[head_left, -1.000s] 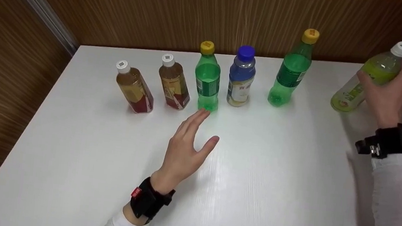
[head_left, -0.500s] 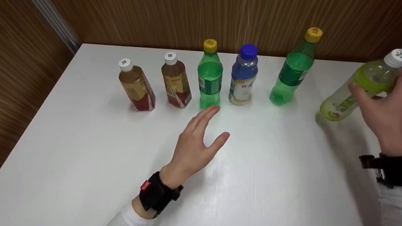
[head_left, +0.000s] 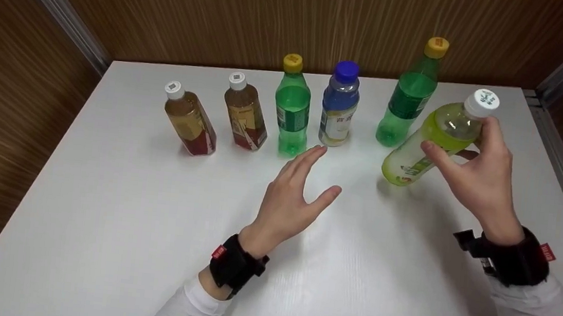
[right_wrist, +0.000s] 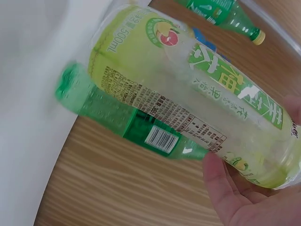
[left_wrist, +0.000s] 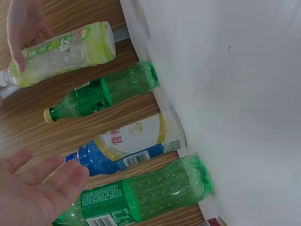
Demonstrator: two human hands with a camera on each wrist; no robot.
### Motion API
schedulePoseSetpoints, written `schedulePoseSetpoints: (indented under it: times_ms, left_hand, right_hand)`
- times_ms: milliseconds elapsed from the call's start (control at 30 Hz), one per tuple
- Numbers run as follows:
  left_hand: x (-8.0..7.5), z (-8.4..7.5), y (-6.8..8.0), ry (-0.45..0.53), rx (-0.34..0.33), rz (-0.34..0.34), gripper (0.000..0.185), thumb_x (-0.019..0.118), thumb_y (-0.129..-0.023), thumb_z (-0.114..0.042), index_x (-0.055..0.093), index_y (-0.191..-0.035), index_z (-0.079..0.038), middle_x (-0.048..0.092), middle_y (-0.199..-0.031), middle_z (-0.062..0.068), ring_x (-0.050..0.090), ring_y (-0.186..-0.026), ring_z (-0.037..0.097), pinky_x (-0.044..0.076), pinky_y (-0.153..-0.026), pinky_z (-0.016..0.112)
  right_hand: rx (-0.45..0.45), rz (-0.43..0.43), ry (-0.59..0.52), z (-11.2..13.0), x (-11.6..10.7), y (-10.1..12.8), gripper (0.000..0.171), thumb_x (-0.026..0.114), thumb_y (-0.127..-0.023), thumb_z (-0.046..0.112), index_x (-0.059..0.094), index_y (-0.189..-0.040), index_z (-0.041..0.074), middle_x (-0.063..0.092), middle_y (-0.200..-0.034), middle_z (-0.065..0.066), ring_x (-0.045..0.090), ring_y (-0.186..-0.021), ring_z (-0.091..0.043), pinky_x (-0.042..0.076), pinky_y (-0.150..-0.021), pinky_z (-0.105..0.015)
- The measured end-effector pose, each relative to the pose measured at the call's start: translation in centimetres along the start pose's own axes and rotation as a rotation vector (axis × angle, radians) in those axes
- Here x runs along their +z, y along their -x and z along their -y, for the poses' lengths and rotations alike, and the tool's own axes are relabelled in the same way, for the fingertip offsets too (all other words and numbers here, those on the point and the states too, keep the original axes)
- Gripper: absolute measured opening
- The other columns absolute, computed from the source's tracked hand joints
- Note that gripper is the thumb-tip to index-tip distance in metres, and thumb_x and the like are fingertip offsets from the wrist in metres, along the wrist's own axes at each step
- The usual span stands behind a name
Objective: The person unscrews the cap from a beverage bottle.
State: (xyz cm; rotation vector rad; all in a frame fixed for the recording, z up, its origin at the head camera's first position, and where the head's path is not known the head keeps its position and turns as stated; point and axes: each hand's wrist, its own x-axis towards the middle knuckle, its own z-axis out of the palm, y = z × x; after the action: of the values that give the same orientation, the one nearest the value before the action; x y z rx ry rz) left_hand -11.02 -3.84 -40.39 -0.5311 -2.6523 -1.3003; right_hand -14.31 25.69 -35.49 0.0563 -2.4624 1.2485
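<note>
my right hand [head_left: 481, 172] grips tilted lime bottle [head_left: 430, 139] near cap, base toward desk [head_left: 100, 213]; left hand [head_left: 293, 195] open, nearer green bottle [head_left: 292, 108].

Clear glossy plastic bottle [head_left: 430, 141], smooth white table [head_left: 100, 213], wood-grain walls [head_left: 197, 10].

Bright, even overhead light. The white table [head_left: 101, 202] shows soft glare at 6 o'clock; bottle shadows are faint. The tall green bottle [right_wrist: 127, 120] blurs at 9 o'clock in the right wrist view.
</note>
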Motion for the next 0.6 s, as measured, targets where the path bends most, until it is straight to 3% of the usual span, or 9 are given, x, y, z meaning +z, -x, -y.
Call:
schedulePoseSetpoints:
  times_ms: [167, 367, 600]
  left_hand:
    - [0.1, 0.0, 0.0, 0.000, -0.001, 0.010, 0.071, 0.070, -0.099, -0.042, 0.044, -0.158, -0.013, 0.049, -0.164, 0.008, 0.048, -0.153, 0.026, 0.046, -0.121, 0.049]
    - [0.3, 0.0, -0.2, -0.005, 0.013, 0.029, 0.072, 0.072, -0.098, -0.042, 0.044, -0.158, -0.013, 0.048, -0.165, 0.008, 0.048, -0.152, 0.027, 0.046, -0.121, 0.050]
    - [0.4, 0.2, -0.2, -0.026, 0.022, 0.046, 0.079, 0.078, -0.093, -0.044, 0.044, -0.159, -0.014, 0.050, -0.163, 0.007, 0.050, -0.150, 0.026, 0.049, -0.118, 0.050]
  right_hand:
    - [-0.004, 0.052, -0.032, 0.9, 1.0, 0.8, 0.069, 0.082, -0.090, 0.015, 0.048, -0.149, 0.006, 0.062, -0.147, -0.011, 0.059, -0.123, 0.000, 0.047, -0.087, -0.002]
    - [0.006, 0.116, -0.072, 2.4, 2.0, 1.8, 0.072, 0.081, -0.091, 0.015, 0.044, -0.153, 0.004, 0.060, -0.149, -0.013, 0.062, -0.131, -0.028, 0.047, -0.088, -0.001]
    - [-0.024, 0.216, -0.145, 4.2, 3.5, 2.9, 0.077, 0.082, -0.091, 0.017, 0.042, -0.156, 0.006, 0.058, -0.150, -0.015, 0.062, -0.134, -0.036, 0.048, -0.090, -0.004]
